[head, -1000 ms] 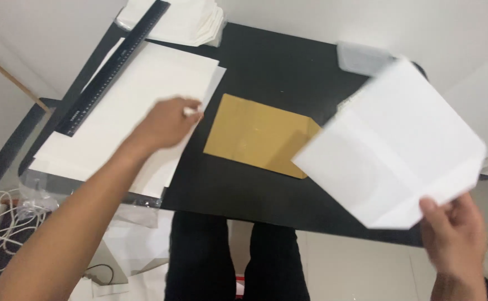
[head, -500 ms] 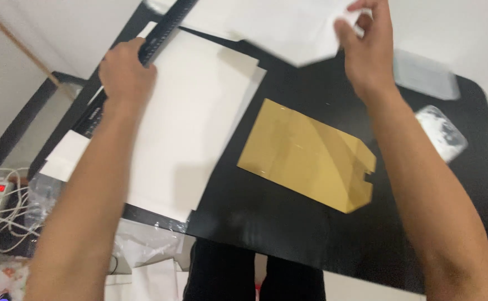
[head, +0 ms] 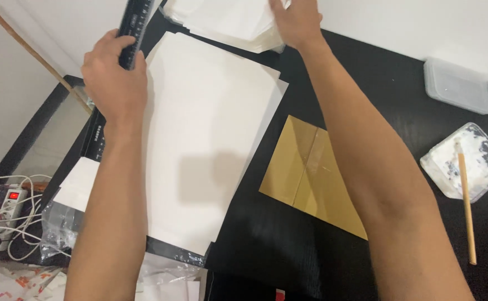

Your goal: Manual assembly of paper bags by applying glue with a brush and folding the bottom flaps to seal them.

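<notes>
Left hand [head: 114, 78] closed around black ruler [head: 135, 25] at table's far-left edge. Right hand [head: 295, 21] flat, fingers spread, pressing on white paper stack [head: 227, 19] at far edge. Ruler looks stiff, light, probably slick; best gripped mid-length. Sheets thin, floppy, crease easily. Count: one ruler, one large white sheet pile [head: 205, 139], one tan envelope [head: 311, 173], two clear plastic containers [head: 460, 86], one wooden stick [head: 466, 206].
</notes>
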